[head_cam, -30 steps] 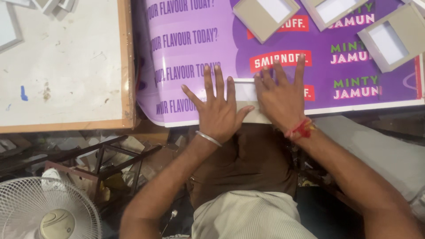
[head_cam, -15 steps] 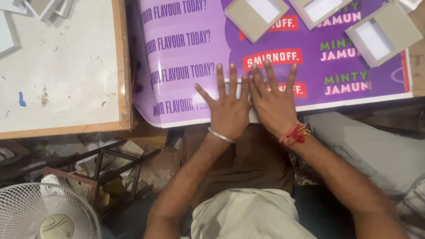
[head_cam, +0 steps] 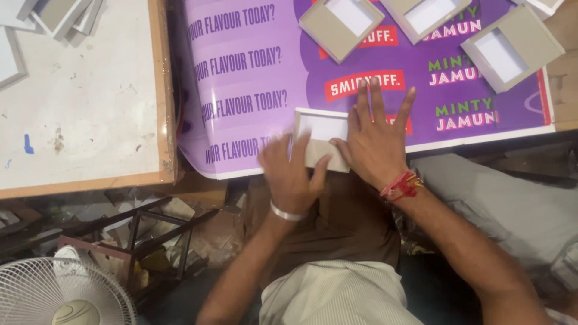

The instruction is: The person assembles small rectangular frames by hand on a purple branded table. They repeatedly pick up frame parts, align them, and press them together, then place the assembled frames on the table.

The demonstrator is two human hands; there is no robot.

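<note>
**Both hands flat on a grey card frame at the near edge**

Head view: your left hand (head_cam: 293, 177) lies palm down, fingers spread and blurred, on the lower left part of a grey card frame (head_cam: 319, 141) with a white middle. Your right hand (head_cam: 376, 144) presses flat on its right side, fingers apart and pointing away from you. Neither hand is closed around anything. The frame sits on a purple printed sheet (head_cam: 241, 78), close to the sheet's near edge. 3 more grey frames (head_cam: 341, 21) lie along the sheet's far edge. A white board (head_cam: 84, 96) with a wooden rim lies to the left, and a fan (head_cam: 60, 295) stands at bottom left.
</note>
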